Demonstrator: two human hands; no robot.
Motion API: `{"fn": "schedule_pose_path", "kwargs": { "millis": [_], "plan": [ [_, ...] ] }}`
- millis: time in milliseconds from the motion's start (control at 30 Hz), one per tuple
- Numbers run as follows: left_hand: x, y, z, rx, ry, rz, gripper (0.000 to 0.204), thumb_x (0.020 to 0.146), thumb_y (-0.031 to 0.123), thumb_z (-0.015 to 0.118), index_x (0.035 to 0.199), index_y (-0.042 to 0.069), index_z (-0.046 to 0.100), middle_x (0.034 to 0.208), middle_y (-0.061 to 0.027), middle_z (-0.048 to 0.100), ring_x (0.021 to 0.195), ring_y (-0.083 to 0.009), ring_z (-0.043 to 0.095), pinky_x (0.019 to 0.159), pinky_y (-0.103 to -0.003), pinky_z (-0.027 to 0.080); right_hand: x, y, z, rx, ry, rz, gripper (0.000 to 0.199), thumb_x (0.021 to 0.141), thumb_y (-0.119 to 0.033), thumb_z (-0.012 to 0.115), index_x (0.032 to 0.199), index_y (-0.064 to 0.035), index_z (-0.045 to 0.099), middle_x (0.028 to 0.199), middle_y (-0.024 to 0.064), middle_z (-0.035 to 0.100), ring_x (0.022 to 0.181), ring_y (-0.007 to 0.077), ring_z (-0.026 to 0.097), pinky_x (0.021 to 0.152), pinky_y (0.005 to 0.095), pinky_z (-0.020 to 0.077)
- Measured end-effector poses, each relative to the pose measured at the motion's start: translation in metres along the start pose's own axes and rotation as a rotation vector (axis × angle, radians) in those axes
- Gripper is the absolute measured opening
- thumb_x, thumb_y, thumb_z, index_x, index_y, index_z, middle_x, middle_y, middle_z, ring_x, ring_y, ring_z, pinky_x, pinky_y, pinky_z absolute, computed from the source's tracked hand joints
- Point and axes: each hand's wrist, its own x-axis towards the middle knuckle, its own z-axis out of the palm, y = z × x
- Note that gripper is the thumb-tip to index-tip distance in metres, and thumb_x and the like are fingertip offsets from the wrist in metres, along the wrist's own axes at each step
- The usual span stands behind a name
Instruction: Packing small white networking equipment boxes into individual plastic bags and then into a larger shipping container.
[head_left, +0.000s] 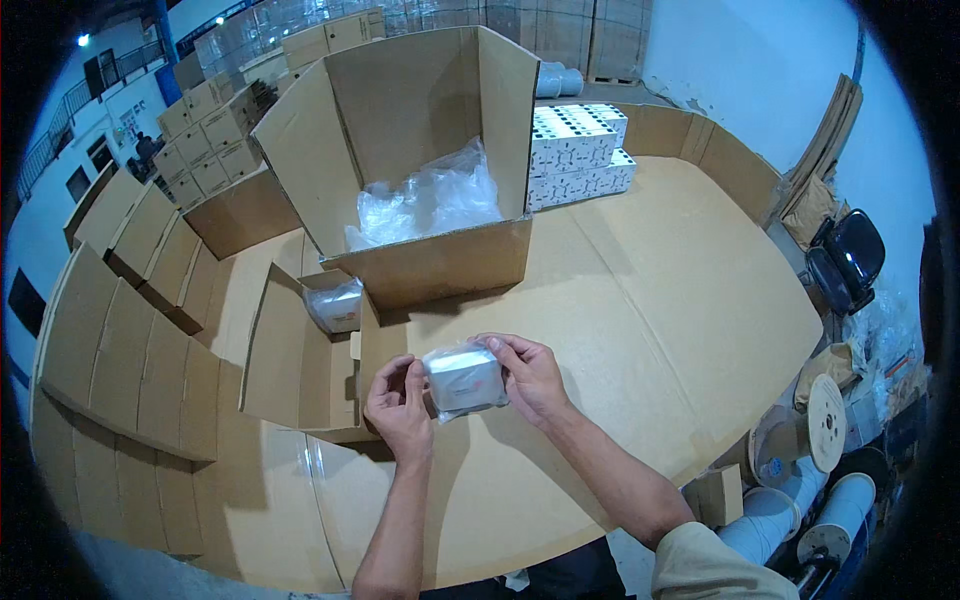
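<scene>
Though boxy, a crinkly plastic packet.

Glossy plastic-wrapped packet, matt cardboard box, crinkled plastic film

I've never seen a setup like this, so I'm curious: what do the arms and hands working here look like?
They're a person's: the left hand and right hand are bare, with no gloves, watch or cables visible. A plain beige sleeve shows near the right elbow; no sleeve shows on the left.
</scene>
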Motion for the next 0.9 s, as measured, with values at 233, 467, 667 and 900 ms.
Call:
{"fn": "schedule_pose_path", "kwargs": {
  "millis": [233, 467, 667, 900],
  "plan": [
    [-0.002, 0.007, 0.005, -0.105, -0.067, 0.046, 0.01, 0.094, 0.001, 0.072, 0.102, -0.002, 0.067, 0.092, -0.0055, 0.07, 0.083, -0.0113, 0.066, 0.077, -0.025, 0.054, -0.002, -0.014, -0.004, -0.134, -0.02, -0.121, 0.027, 0.103, -0.015, 0.06, 0.12, 0.0039, 0.07, 0.119, 0.0113, 0.072, 0.111, 0.0171, 0.064, 0.1, 0.0339, 0.0509],
    [0.009, 0.007, 0.012, -0.01, -0.117, 0.098, 0.01, 0.091, -0.002, 0.074, 0.098, -0.001, 0.066, 0.094, -0.0074, 0.07, 0.084, -0.0118, 0.067, 0.079, -0.025, 0.054, -0.001, -0.031, -0.012, -0.6, 0.029, -0.269, 0.028, 0.104, -0.018, 0.059, 0.121, 0.0016, 0.071, 0.119, 0.01, 0.073, 0.117, 0.0155, 0.061, 0.102, 0.0324, 0.0492],
    [0.019, -0.003, 0.014, -0.089, -0.083, 0.086, 0.011, 0.091, -0.002, 0.073, 0.099, 0.0, 0.065, 0.093, -0.0066, 0.069, 0.084, -0.0127, 0.067, 0.077, -0.027, 0.057, -0.002, -0.043, -0.01, -0.309, -0.043, -0.138, 0.044, 0.101, -0.011, 0.063, 0.143, -0.0027, 0.055, 0.13, 0.0108, 0.067, 0.114, 0.0162, 0.063, 0.101, 0.0341, 0.0503],
    [0.029, -0.023, 0.008, -0.416, -0.165, -0.08, 0.026, 0.092, 0.002, 0.073, 0.114, 0.0, 0.059, 0.113, -0.0097, 0.064, 0.1, -0.0141, 0.063, 0.085, -0.028, 0.057, 0.004, -0.031, -0.028, -0.659, -0.191, -0.087, 0.05, 0.091, 0.005, 0.069, 0.138, 0.0006, 0.052, 0.121, 0.0107, 0.066, 0.112, 0.0168, 0.064, 0.098, 0.0327, 0.0523]
  ]
}}
